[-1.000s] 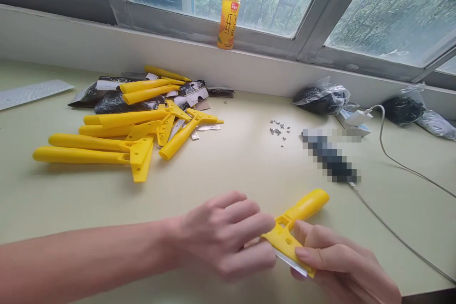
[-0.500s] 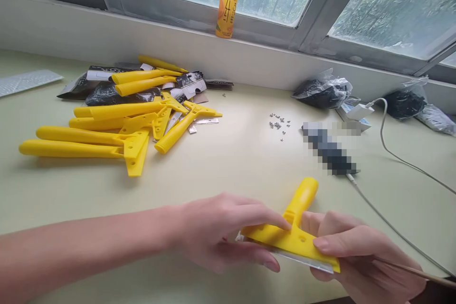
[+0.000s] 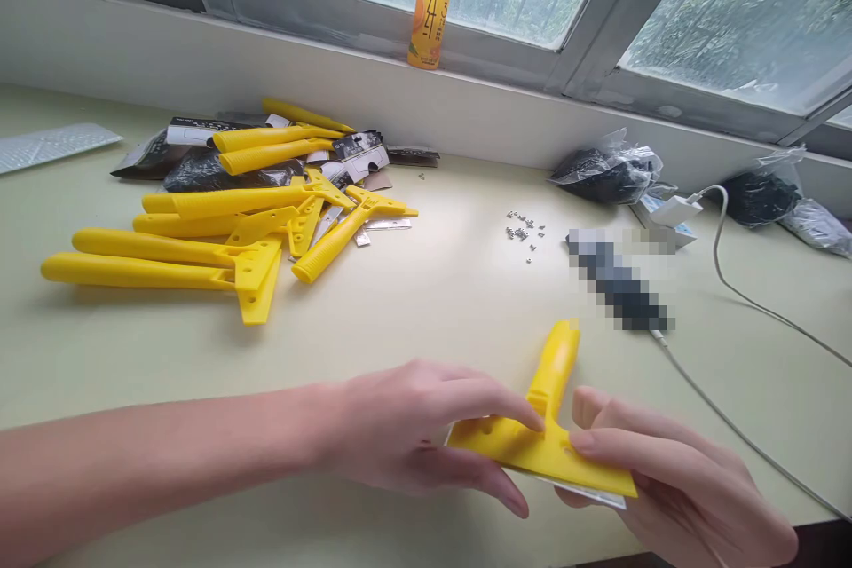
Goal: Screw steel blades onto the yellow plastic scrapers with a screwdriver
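A yellow plastic scraper is held over the near part of the table, its short handle pointing away from me. A thin whitish blade strip shows along the head's near edge. My left hand grips the left end of the head, index finger on top by the handle's base and thumb below. On the other end, my right hand presses its thumb on top, with fingers underneath partly hidden. Small silver screws or nuts lie scattered beyond the scraper.
More yellow scraper parts are piled at left beside black packaging. A blurred dark object with a white cable lies at right. Plastic bags and a white charger rest by the wall. An orange bottle stands on the sill.
The scraper's handle has swung slightly left. My right thumb has slid inward along the head, toward the handle. My left hand stays almost where it was.
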A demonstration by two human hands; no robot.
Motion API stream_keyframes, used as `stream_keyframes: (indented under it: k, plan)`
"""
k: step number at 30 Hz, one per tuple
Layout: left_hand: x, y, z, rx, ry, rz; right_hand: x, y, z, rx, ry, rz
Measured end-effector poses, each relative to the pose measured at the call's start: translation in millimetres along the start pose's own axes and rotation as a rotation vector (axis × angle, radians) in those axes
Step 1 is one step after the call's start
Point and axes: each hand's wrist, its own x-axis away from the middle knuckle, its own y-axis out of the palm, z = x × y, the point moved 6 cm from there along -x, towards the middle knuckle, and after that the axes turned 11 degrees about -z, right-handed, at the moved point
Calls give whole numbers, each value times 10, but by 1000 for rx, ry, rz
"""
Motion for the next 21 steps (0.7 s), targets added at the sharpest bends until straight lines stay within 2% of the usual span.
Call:
stream_keyframes:
  k: [4,9,11,16,18,21]
  plan:
    - [12,-21,-10,-15,15,60,9,-34,-15,135,34,-57]
    - [27,-10,7,-99,38,47,49,-78,17,240,-95,32]
    - [35,-5,11,-158,40,55,61,-71,47,255,-87,40]
    - [50,-11,64,-247,119,67,86,-123,46,171,-116,55]
    - [48,-20,83,-203,140,25,74,-151,42,94,-133,37]
    - [44,-60,91,-119,133,3,27,-177,65,-14,-80,13]
